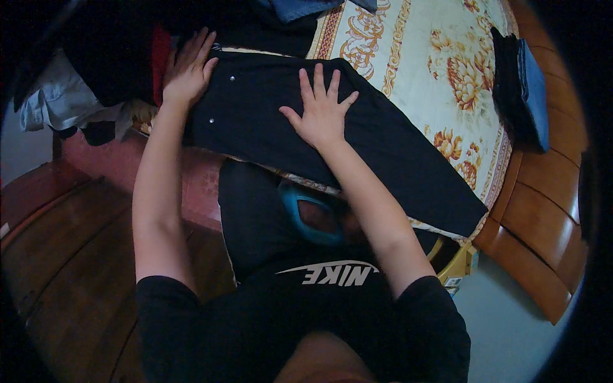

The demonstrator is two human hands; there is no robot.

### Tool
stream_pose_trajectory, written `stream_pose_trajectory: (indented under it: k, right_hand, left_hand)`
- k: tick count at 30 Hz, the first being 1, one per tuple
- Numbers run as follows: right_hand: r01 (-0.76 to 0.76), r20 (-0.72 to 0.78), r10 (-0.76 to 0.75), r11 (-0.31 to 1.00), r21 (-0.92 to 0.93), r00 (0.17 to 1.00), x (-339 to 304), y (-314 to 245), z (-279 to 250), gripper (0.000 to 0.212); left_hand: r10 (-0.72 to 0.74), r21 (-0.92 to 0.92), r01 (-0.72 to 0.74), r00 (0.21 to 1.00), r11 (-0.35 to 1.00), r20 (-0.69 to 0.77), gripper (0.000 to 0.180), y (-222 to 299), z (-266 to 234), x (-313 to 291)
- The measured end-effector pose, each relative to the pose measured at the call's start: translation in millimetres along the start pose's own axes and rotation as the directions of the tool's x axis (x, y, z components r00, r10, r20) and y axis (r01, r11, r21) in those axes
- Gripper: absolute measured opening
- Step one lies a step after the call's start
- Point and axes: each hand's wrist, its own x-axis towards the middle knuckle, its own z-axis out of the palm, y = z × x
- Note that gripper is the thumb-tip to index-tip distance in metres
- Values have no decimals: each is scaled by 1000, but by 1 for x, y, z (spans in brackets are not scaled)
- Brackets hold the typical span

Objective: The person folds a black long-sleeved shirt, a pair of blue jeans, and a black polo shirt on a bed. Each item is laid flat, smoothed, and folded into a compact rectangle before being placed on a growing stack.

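A pair of black trousers (396,153), folded lengthwise, lies across the near side of a patterned surface. The wide end with two small metal studs is at the left, and the narrowing leg runs down to the right. My left hand (187,73) presses on the wide end at its far left corner, fingers stretched out. Flat on the middle of the trousers rests my right hand (320,108), its fingers spread. Neither hand grips anything.
A cream cover with brown flowers (440,38) spreads beneath. Folded jeans (535,96) sit at its right edge, beside curved brown wood (536,198). Clothes, including a pale garment (60,99), are heaped at left. Black cloth (268,32) and denim (297,7) lie beyond.
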Motion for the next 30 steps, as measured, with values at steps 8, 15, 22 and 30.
stream_pose_trajectory:
  k: [8,15,22,30]
  right_hand:
    - [-97,6,97,994,-43,995,4,6,-14,83]
    - [-62,-54,60,998,-32,997,-3,21,1,80]
    - [-217,3,218,973,-73,976,-33,56,-11,76]
    - [-159,-14,161,985,59,987,-71,91,-53,63]
  left_hand:
    - [30,-119,-25,999,993,41,58,53,-45,-39]
    - [-84,-224,105,992,969,98,56,64,-22,-83]
    - [-124,-151,138,987,979,100,56,67,-18,-89]
    - [-94,-153,108,991,982,97,58,102,-38,-70]
